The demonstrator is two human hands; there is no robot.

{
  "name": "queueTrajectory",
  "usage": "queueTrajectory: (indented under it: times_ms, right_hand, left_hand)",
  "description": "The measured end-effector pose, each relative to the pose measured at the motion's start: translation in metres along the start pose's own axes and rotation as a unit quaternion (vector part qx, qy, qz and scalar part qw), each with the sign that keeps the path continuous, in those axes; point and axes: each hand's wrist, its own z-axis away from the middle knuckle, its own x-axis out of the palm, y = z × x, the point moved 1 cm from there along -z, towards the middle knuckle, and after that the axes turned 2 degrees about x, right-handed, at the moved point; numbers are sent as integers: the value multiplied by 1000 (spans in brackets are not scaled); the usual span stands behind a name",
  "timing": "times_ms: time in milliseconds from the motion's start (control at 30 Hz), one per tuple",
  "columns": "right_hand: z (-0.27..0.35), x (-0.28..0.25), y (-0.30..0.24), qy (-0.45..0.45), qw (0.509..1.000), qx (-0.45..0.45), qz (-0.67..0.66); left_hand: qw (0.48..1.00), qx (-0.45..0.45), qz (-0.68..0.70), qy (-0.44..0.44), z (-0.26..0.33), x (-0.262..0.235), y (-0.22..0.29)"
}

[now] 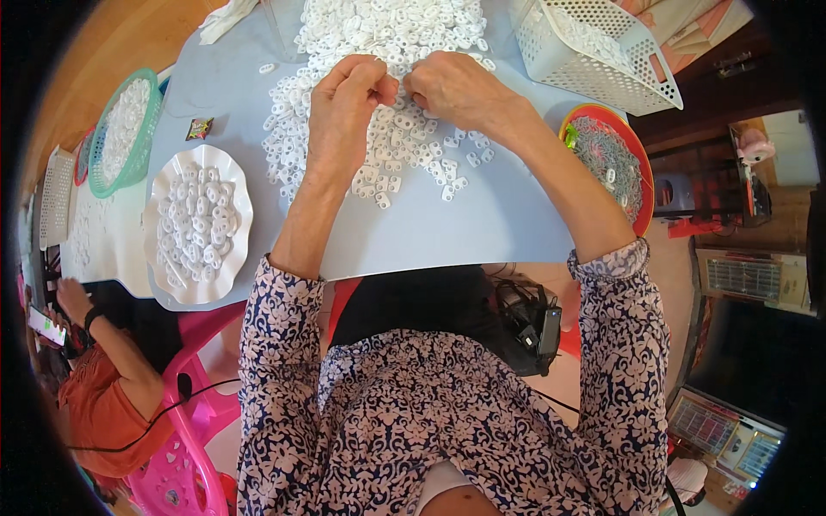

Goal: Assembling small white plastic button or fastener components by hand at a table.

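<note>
Two hands (400,90), one white plate (198,292), two round baskets (138,163), one white crate (602,52).

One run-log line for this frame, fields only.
left hand: pinched over white plastic pieces | right hand: pinched, meeting left | white plate: holds pieces | red bowl: at right
</note>
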Motion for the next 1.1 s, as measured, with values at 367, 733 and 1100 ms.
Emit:
queueTrajectory:
  times_ms: [367, 733, 1100]
  right_hand:
    - [50, 6, -24, 191, 721, 231, -625]
    - [73, 29, -19, 240, 647, 188, -699]
    - [70, 24, -22, 246, 675, 169, -675]
  left_hand:
    - [995, -26, -16, -92, 10, 7, -10]
    - [977, -27, -151, -150, 17, 17, -15]
    - [968, -9, -181, -171, 17, 16, -20]
